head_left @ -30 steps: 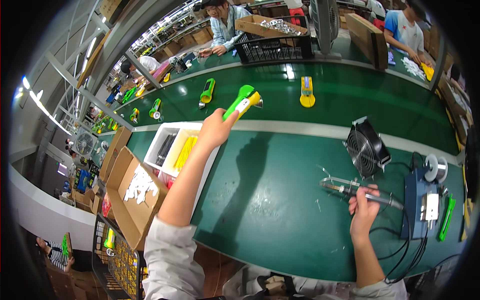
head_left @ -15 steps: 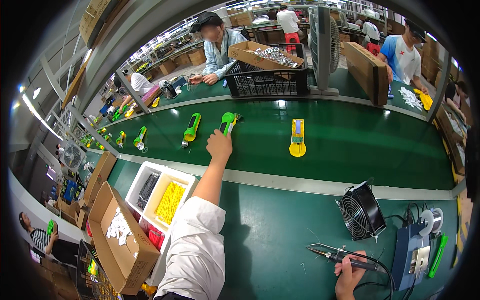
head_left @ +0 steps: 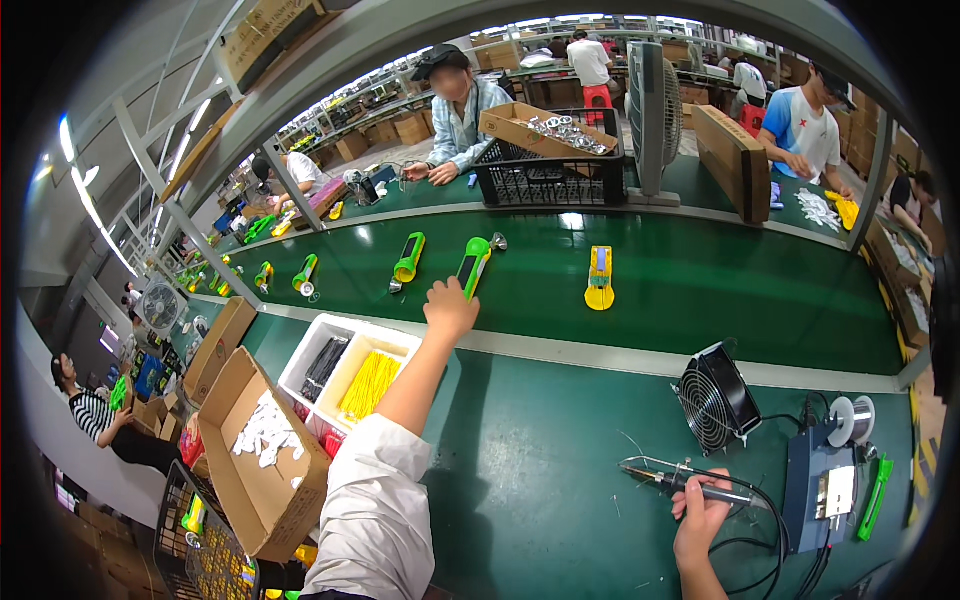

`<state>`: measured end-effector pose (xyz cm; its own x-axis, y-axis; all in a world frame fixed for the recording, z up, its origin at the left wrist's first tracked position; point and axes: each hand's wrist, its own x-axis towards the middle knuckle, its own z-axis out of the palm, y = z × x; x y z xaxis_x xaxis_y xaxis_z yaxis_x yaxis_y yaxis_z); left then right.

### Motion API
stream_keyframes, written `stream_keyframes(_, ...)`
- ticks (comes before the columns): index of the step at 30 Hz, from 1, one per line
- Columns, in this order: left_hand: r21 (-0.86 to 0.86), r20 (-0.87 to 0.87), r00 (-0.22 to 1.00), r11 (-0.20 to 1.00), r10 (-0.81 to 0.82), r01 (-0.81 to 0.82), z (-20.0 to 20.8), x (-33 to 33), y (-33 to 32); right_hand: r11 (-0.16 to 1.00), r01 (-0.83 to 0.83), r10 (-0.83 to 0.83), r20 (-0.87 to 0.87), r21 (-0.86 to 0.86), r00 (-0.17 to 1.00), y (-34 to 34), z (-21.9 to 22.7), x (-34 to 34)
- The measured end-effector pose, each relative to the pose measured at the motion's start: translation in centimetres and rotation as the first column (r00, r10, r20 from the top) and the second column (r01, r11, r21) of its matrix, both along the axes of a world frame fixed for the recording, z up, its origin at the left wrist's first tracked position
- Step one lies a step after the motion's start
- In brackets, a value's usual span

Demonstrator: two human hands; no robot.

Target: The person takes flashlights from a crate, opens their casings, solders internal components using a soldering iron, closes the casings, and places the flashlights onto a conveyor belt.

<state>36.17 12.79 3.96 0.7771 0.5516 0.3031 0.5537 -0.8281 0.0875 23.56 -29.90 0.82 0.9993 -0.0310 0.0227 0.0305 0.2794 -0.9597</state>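
Observation:
At the belt's near side, my left hand (head_left: pixel 452 307) has its fingers closed on the lower end of a green and yellow handheld device (head_left: pixel 476 264). A silver round part shows at the device's far end. My left arm reaches forward over the bench, and my thumb is partly hidden. My right hand (head_left: pixel 702 512) grips a soldering iron (head_left: pixel 690 485) by its dark handle above the bench. A thin metal tube runs along the iron, its tip pointing left. Right of it stands a blue soldering station (head_left: pixel 816 500) with a solder wire spool (head_left: pixel 850 420).
On the green belt (head_left: pixel 520 325) lie a yellow casing (head_left: pixel 600 280) and several green devices (head_left: pixel 409 257). A black fan (head_left: pixel 716 398) stands on the bench. White bins hold yellow wires (head_left: pixel 370 385) and black wires (head_left: pixel 325 367); beside them is a cardboard box (head_left: pixel 265 500). Co-workers sit across the belt.
My left hand has drawn back slightly toward me with the device, which has turned a little. My right hand still holds the soldering iron. The whole view has shifted.

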Motion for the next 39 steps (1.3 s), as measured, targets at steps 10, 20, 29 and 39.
stream_keyframes(10,-0.235,0.361,0.814,0.800,-0.455,0.552,-0.5,-11.4,-13.3,0.997,-0.013,0.015,-0.025,0.081,1.000,-0.6,-0.7,0.2)
stream_keyframes(20,-0.430,0.642,0.746,0.721,-0.180,0.544,-2.2,-18.6,-11.4,0.991,0.011,-0.003,-0.054,0.133,0.999,-0.1,-1.0,0.5)
stream_keyframes(29,-0.489,0.728,0.686,0.713,0.016,0.502,-2.5,-19.1,-8.8,0.989,-0.027,0.030,-0.015,0.144,0.999,0.8,-1.3,0.3)
stream_keyframes(39,-0.451,0.745,0.663,0.672,-0.080,0.588,-1.1,-21.3,-9.7,0.992,0.006,-0.008,0.019,0.128,1.000,1.0,-1.6,0.2)
